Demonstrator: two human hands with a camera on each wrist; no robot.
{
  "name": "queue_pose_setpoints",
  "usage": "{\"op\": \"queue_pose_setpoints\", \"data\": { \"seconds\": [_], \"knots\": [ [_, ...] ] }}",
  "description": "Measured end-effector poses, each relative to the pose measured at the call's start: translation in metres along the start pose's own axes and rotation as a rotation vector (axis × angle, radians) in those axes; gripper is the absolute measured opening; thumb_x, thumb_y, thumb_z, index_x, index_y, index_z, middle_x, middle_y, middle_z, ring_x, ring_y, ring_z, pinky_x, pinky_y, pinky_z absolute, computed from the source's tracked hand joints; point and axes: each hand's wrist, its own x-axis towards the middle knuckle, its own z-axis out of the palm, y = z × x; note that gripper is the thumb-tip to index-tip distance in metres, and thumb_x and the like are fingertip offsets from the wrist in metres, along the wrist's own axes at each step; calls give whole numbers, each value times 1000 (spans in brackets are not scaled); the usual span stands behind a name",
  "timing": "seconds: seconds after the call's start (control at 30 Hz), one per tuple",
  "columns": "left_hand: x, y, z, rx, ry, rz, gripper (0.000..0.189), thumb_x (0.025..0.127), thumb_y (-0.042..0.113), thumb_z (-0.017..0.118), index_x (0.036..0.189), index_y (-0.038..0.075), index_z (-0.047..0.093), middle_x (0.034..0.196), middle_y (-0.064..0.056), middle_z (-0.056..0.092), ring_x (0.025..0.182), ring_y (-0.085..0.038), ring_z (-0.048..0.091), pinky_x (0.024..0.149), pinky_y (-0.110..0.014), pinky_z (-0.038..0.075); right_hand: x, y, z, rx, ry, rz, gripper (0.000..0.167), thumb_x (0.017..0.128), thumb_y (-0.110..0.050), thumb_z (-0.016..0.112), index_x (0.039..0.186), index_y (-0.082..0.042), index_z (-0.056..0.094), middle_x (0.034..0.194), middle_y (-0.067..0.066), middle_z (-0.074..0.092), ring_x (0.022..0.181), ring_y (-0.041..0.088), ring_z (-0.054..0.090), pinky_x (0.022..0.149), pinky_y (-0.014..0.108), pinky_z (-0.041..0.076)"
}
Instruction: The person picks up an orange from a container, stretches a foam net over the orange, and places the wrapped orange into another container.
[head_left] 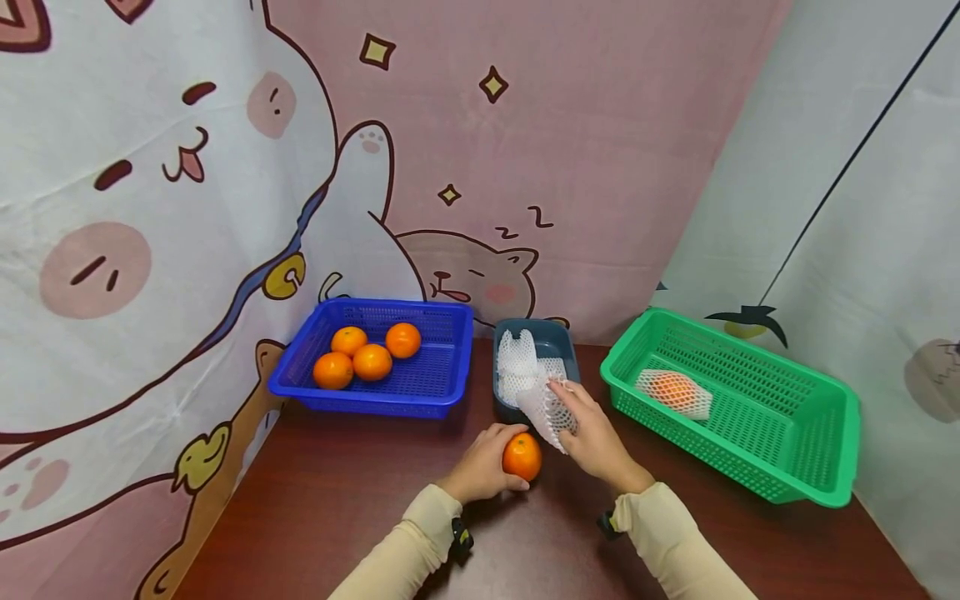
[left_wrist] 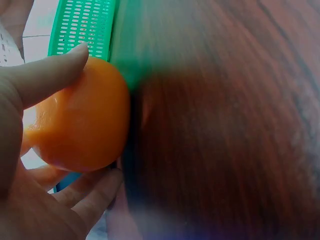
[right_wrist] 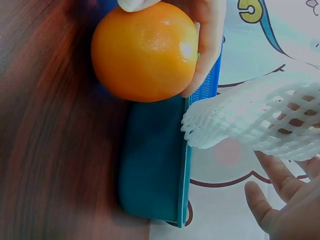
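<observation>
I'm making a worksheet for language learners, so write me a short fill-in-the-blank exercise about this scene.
1. The left hand grips an orange, and the blue basket holds ____ more.
2. The foam netting in the right hand is ____ in colour.
3. The basket with the netted orange is ____ in colour.
4. The small bin stands ____ the two baskets.

Missing words: four; white; green; between.

Cartoon-printed pink and white cloth (head_left: 600,142) hangs behind a dark wood-grained table (head_left: 330,492).
</observation>
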Motion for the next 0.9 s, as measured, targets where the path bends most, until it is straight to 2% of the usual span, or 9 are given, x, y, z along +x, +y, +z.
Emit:
{"op": "queue_pose_setpoints", "data": {
  "seconds": [0.1,0.3,0.5,0.63,0.77,0.9],
  "knots": [
    [-1,-1,1,-22,26,-4,83,66,32,90,139,18,51,124,-4,56,107,-22,53,92,-39,45,-1,0,0,-5,1,8,73,70,12,64,141,-2,49,140,17,47,122,39,48,96,57,42],
    [-4,-5,-1,-150,97,-21,82,65,29,91,136,13,53,120,-5,57,103,-21,56,89,-40,47,-3,-2,3,-17,-8,21,71,71,10,66,140,0,49,139,18,47,123,40,48,97,58,41],
    [-2,4,-23,-302,188,-25,81,67,27,90,137,13,52,123,-6,57,107,-26,56,92,-47,44,-2,-3,3,-22,-4,22,72,71,11,67,140,0,49,140,18,47,123,40,47,97,58,41],
    [0,11,-37,-405,224,-19,80,70,25,88,139,13,50,127,-5,56,109,-23,55,94,-43,45,-2,-2,4,-21,5,7,73,70,12,67,140,0,50,139,17,48,123,38,48,98,57,40],
    [2,22,-48,-536,260,0,78,73,14,86,141,14,47,132,-6,53,110,-23,55,93,-37,48,-1,-1,5,-21,22,-11,73,69,12,67,139,0,50,138,17,49,122,38,49,98,57,41],
    [2,36,-57,-658,270,49,80,74,3,83,143,10,43,134,-13,50,110,-30,56,89,-36,51,-2,-1,8,-13,34,-30,73,68,12,66,138,2,51,136,18,50,120,39,50,96,57,41]
  ]
}}
